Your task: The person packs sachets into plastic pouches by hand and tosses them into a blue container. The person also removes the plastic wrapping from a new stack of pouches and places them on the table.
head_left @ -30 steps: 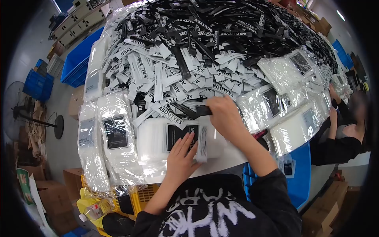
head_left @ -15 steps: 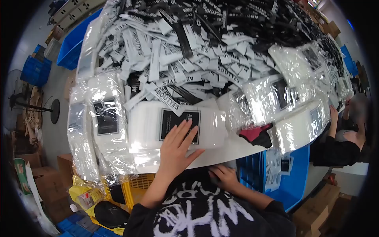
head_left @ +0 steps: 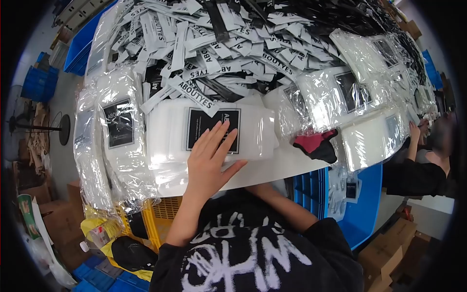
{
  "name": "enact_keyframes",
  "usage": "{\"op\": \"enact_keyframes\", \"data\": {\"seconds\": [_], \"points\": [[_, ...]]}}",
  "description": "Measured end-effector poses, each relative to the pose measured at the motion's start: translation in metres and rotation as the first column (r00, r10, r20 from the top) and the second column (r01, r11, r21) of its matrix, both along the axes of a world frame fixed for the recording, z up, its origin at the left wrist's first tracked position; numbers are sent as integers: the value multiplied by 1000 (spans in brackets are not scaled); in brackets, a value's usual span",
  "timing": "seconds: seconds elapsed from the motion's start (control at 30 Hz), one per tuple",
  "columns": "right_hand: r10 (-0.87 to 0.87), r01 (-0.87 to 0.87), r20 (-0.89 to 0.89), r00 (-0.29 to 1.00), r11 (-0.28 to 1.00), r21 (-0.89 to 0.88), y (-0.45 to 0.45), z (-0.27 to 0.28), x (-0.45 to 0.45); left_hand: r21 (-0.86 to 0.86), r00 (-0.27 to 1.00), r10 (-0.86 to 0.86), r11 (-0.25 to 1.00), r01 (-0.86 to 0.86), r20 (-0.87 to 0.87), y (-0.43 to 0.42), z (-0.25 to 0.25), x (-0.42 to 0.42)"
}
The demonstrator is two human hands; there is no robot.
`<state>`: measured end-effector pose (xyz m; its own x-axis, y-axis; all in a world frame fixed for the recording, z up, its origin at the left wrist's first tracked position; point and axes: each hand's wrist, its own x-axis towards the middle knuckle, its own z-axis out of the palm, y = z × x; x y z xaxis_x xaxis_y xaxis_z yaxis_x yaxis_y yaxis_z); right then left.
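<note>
The left hand lies open, fingers spread, on a stack of clear bags near the front edge of the desk, where an uneven push could slide bags off; the right hand is hidden, its grip unknowable.

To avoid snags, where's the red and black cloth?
In the head view, the red and black cloth lies on the table, right of the left hand, between the clear bags beneath that hand and a wrapped bundle.

Left hand palm down, fingers extended — right forearm angled inward, right hand hidden.
</note>
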<state>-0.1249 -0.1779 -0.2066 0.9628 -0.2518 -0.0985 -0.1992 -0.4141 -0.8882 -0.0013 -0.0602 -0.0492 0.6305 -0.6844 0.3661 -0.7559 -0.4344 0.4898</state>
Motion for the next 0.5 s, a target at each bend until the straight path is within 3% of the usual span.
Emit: {"op": "enact_keyframes", "data": {"seconds": [0.13,0.23,0.33,0.5], "points": [[-30,29,8,1000,987,155,-28,-10,-20,-7,1000,-3,1000,3,14,1,-2,0],[-2,2,-6,1000,1000,15,-46,-15,-37,-20,999,-2,1000,3,34,0,-3,0],[42,-41,-1,999,959,-280,-59,-10,-47,-35,1000,2,999,-1,31,0,-3,-1],[25,-75,-228,973,974,-214,-68,36,-64,-48,1000,5,999,-3,27,0,-4,-2]]}}
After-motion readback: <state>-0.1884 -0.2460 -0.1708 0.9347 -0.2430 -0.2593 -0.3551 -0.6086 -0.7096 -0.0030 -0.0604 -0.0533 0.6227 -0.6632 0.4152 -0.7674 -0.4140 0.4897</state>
